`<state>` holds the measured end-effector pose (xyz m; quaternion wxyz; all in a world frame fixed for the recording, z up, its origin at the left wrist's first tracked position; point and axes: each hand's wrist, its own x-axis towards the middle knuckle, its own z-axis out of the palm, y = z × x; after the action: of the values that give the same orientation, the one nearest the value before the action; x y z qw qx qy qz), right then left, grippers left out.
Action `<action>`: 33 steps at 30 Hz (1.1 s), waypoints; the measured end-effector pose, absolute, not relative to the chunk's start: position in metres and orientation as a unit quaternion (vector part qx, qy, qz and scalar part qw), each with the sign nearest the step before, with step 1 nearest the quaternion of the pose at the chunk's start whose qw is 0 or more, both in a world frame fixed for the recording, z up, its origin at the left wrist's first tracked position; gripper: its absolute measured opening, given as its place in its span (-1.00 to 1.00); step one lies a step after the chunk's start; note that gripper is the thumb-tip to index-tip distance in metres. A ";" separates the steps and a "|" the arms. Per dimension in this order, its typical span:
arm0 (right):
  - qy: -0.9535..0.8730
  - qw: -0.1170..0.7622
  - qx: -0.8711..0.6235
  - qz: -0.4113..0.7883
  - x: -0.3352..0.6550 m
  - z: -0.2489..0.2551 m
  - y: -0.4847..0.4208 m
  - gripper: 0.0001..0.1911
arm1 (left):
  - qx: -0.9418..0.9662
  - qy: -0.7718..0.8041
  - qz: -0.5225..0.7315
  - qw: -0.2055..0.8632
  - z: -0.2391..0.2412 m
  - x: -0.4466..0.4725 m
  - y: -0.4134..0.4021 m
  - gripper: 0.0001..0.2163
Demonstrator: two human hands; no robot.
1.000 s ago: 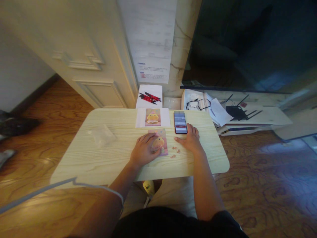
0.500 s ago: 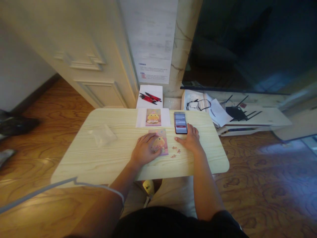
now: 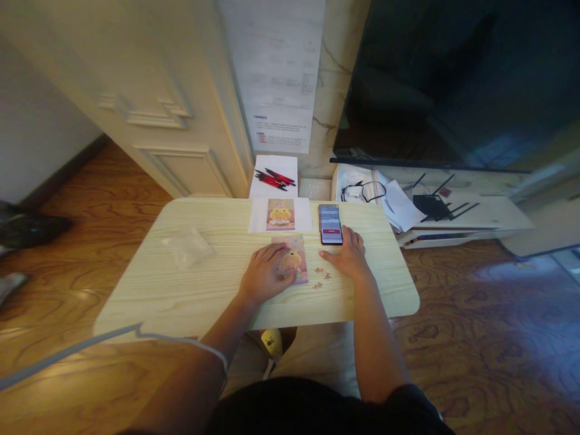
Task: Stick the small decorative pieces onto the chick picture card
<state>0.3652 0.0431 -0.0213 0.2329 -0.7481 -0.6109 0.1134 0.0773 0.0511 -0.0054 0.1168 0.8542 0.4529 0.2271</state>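
My left hand (image 3: 264, 273) lies flat, fingers spread, on a small jigsaw picture of a yellow chick (image 3: 294, 261) on the pale wooden table (image 3: 181, 290). My right hand (image 3: 348, 254) rests open on the table just right of it, fingers reaching the lower edge of a lit phone (image 3: 330, 223). A few loose puzzle pieces (image 3: 321, 277) lie between my hands. Above the puzzle sits a reference card (image 3: 280, 214) with the same chick picture.
A crumpled clear plastic bag (image 3: 186, 246) lies at the table's left. Behind the table, red and black pens (image 3: 273, 177) rest on white paper. A low shelf (image 3: 475, 214) at right carries cables, papers and a black router. Wooden floor surrounds the table.
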 end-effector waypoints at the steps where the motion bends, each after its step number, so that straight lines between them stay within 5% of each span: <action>1: -0.612 0.236 -0.746 0.111 0.366 -0.021 0.043 0.19 | 0.855 0.452 0.227 0.117 -0.005 0.077 0.051 -0.49; 8: -0.623 0.267 -0.727 0.104 0.350 -0.010 0.029 0.13 | 0.860 0.442 0.226 0.121 -0.001 0.079 0.049 -0.48; 15: -0.738 0.284 -0.599 0.127 0.286 0.000 0.001 -0.35 | 0.873 0.413 0.232 0.114 -0.003 0.079 0.047 -0.44; 33: -0.673 0.288 -0.666 0.142 0.320 -0.003 -0.055 -0.57 | 0.855 0.448 0.230 0.121 -0.007 0.052 0.010 -0.46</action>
<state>0.3197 -0.0553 -0.0032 0.2882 -0.6664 -0.6729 0.1418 0.0521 0.0101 -0.0075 0.1215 0.8554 0.4477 0.2304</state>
